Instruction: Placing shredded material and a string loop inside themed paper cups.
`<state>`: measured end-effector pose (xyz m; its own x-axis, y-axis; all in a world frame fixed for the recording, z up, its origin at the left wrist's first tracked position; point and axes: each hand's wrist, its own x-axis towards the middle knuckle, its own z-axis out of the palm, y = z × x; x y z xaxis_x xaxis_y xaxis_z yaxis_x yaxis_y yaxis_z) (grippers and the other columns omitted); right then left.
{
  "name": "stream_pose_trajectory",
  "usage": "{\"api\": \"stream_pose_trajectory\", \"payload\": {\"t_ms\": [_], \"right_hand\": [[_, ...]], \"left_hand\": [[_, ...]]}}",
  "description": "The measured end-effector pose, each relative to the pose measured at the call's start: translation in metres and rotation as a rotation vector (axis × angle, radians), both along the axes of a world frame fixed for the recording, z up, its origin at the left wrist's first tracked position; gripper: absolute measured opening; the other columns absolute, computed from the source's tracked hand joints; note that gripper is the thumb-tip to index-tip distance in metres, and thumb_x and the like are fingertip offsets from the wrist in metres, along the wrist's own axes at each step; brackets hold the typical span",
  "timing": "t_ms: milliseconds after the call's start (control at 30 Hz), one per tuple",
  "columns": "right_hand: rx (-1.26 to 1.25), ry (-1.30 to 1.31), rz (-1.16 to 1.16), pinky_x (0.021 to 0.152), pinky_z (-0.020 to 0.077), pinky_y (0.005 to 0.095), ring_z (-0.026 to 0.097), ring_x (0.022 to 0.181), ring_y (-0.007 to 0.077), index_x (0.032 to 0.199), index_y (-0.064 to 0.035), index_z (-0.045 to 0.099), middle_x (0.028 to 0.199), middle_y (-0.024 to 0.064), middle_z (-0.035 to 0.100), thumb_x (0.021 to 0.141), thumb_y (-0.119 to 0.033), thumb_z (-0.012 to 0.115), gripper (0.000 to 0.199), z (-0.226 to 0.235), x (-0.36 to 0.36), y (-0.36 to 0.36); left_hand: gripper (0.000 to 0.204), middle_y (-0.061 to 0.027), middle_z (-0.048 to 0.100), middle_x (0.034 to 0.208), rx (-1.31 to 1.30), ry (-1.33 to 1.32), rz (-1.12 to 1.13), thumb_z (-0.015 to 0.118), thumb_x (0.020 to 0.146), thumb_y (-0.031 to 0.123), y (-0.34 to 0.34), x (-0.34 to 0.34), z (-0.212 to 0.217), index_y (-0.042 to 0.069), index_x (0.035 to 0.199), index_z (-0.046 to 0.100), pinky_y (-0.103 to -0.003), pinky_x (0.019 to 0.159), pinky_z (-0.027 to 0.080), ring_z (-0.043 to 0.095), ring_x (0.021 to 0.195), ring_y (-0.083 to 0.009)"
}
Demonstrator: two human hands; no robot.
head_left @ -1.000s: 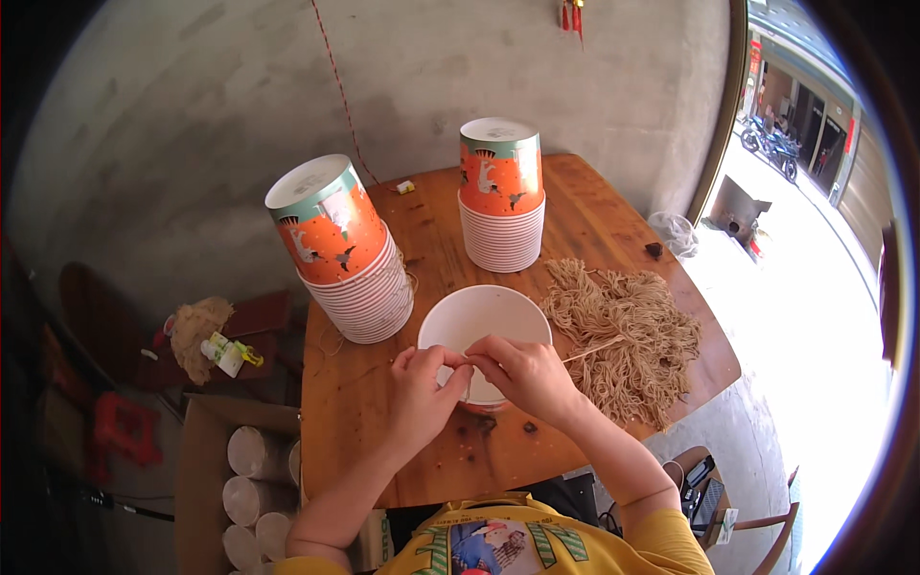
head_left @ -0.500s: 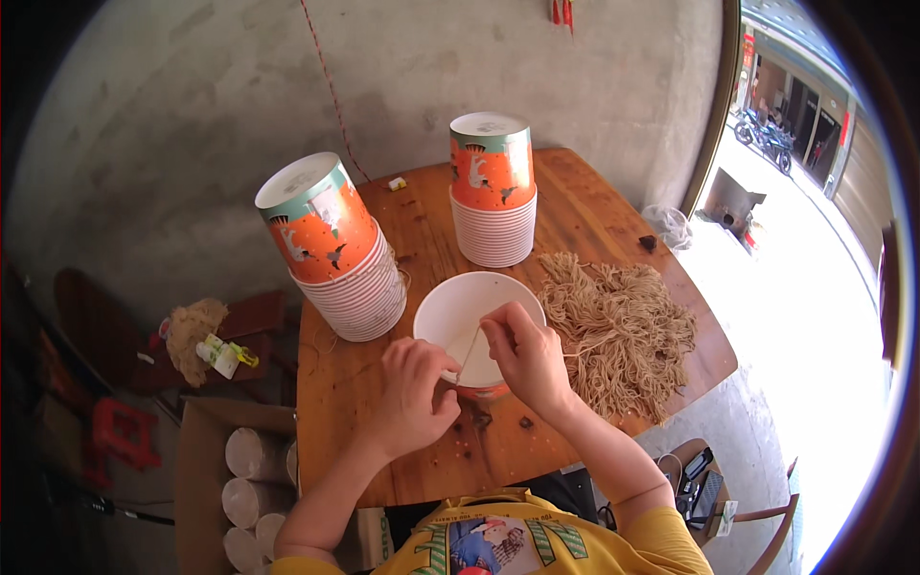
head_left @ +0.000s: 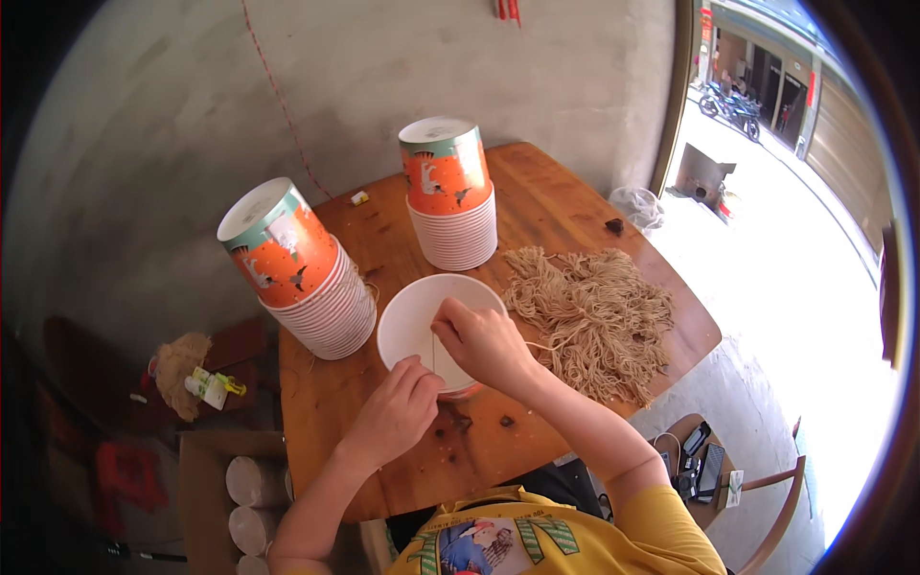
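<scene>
An open paper bucket (head_left: 401,321), white inside, stands on the wooden table in front of me. My right hand (head_left: 479,347) is over its opening, thumb and fingers pinched on a thin strand of yarn (head_left: 434,350). That strand runs down toward my left hand (head_left: 398,407), whose closed fingertips grip it at the bucket's near rim. Beside the bucket on the right lies a loose heap of beige yarn (head_left: 604,326). From the heap a strand reaches under my right wrist. Part of the bucket's near side is hidden by my hands.
Two stacks of upturned orange-and-green paper buckets stand on the table (head_left: 537,201): a left stack (head_left: 297,273) and a back stack (head_left: 448,196). A cardboard box (head_left: 206,498) of pale round-topped items sits at lower left. A chair with small devices (head_left: 704,470) is at lower right.
The view has shifted, so the table sits further left in it. My left fingers have closed in at the near rim, and my right hand still holds the strand above the bucket.
</scene>
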<state>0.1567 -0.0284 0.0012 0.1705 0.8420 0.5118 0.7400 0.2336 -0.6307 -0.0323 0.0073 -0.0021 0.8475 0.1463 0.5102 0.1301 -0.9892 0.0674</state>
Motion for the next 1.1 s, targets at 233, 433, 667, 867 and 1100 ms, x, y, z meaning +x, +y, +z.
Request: {"api": "stream_pose_trajectory", "payload": {"t_ms": [233,433,667,867,1100], "right_hand": [[-0.075,-0.017,-0.030,0.062,0.0520,0.0467,0.065,0.073,0.0382,0.094,-0.0065,0.059,0.076,0.0167,0.067,0.092,-0.020,0.059,0.013,0.002,0.003,0.000],[-0.168,0.194,0.151,0.054,0.0477,0.0344,0.062,0.061,0.0222,0.100,-0.0088,0.061,0.071,0.0069,0.065,0.094,-0.022,0.057,0.015,0.006,0.022,0.005],[-0.258,1.253,0.709,0.063,0.0544,0.0241,0.068,0.076,0.0147,0.108,-0.0041,0.059,0.091,0.0069,0.069,0.098,-0.011,0.049,0.016,0.034,0.106,-0.035],[0.117,1.543,0.988,0.071,0.0618,0.0311,0.070,0.094,0.0245,0.119,-0.0029,0.055,0.111,0.0121,0.066,0.100,-0.004,0.047,0.021,-0.001,0.142,-0.068],[0.264,1.361,0.589,0.049,0.0452,0.0201,0.058,0.064,0.0106,0.102,-0.0070,0.063,0.098,0.0056,0.067,0.097,-0.011,0.056,0.009,-0.021,0.142,-0.086]], "left_hand": [[0.018,-0.0149,0.054,0.096,-0.023,0.041,0.072,0.063,0.080,0.004,0.001,-0.004,0.005,0.002,0.094,0.053,-0.044,0.100,0.046,0.054,0.107,-0.0363],[0.019,-0.0115,0.054,0.101,0.124,0.237,0.024,0.061,0.078,0.009,0.023,-0.014,0.020,0.005,0.095,0.056,-0.045,0.109,0.037,0.050,0.112,-0.0322],[0.014,-0.0087,0.045,0.097,0.103,0.114,0.145,0.060,0.078,0.001,0.070,-0.026,0.005,0.007,0.090,0.056,-0.039,0.076,0.047,0.049,0.096,-0.0267],[0.017,-0.0109,0.047,0.097,0.051,0.043,0.073,0.060,0.078,-0.003,0.113,-0.027,-0.012,0.004,0.092,0.055,-0.039,0.072,0.049,0.053,0.089,-0.0283],[0.013,-0.0109,0.053,0.099,0.132,0.057,0.032,0.059,0.081,-0.002,0.119,-0.021,0.003,0.004,0.092,0.058,-0.038,0.075,0.050,0.056,0.091,-0.0285]]}}
